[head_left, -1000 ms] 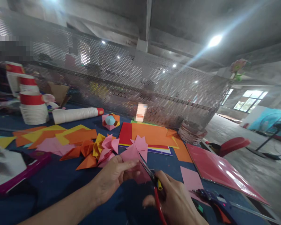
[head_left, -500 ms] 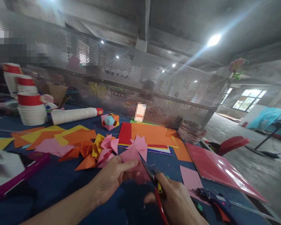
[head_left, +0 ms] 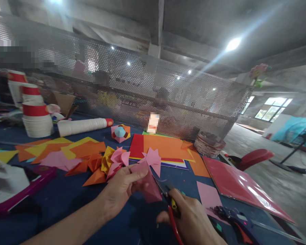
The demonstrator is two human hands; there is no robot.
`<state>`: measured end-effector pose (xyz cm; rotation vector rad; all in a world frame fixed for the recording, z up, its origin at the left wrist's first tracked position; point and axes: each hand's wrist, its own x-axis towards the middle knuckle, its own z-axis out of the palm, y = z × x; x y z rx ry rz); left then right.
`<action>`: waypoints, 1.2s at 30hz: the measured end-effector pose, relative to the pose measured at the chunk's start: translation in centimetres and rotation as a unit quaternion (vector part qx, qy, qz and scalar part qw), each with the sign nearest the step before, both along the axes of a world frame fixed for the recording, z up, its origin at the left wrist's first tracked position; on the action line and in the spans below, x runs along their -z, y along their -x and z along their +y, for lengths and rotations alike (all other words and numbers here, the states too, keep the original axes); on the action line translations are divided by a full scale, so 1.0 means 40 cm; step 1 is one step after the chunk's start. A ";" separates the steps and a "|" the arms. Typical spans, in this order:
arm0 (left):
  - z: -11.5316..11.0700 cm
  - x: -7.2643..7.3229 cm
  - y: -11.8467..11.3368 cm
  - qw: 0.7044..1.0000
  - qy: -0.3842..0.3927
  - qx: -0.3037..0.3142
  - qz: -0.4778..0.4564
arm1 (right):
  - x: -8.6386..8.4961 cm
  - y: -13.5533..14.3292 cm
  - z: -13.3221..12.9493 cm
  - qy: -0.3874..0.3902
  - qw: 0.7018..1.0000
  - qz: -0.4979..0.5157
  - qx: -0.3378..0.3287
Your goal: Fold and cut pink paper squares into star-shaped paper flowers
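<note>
Between thumb and fingers, my left hand (head_left: 122,190) pinches a piece of pink paper (head_left: 151,187) above the dark blue table. Scissors (head_left: 173,217) with red and black handles are gripped in my right hand (head_left: 191,211), blades pointing up and left alongside the paper's right edge. Just beyond the hands lie pink cut petal shapes (head_left: 153,158) and folded paper flowers in pink (head_left: 119,158), yellow (head_left: 107,160) and orange (head_left: 94,165).
Stacked paper cups (head_left: 38,122) and a lying cup stack (head_left: 83,126) stand back left. A purple-and-white device (head_left: 22,190) is at left. Orange sheets (head_left: 163,144), a red glossy pack (head_left: 242,183), a glue gun (head_left: 232,216) and a woven basket (head_left: 209,144) lie rightward. Perforated metal mesh (head_left: 132,85) rises behind.
The pink paper in my left hand has tilted and come slightly away from the scissor blades. My right hand with the scissors stays in nearly the same place.
</note>
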<state>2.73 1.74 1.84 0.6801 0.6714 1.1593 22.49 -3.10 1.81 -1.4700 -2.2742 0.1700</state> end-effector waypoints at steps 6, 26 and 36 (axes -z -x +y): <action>-0.002 -0.004 0.001 1.000 -0.006 0.017 -0.007 | -0.004 -0.004 -0.003 -0.011 1.000 -0.012 -0.005; -0.020 0.002 -0.015 0.998 -0.022 0.065 0.006 | -0.031 0.022 -0.002 -0.001 0.998 -0.052 0.026; -0.025 0.002 -0.017 0.997 -0.026 0.072 0.001 | -0.008 0.012 0.003 -0.024 0.999 -0.038 0.008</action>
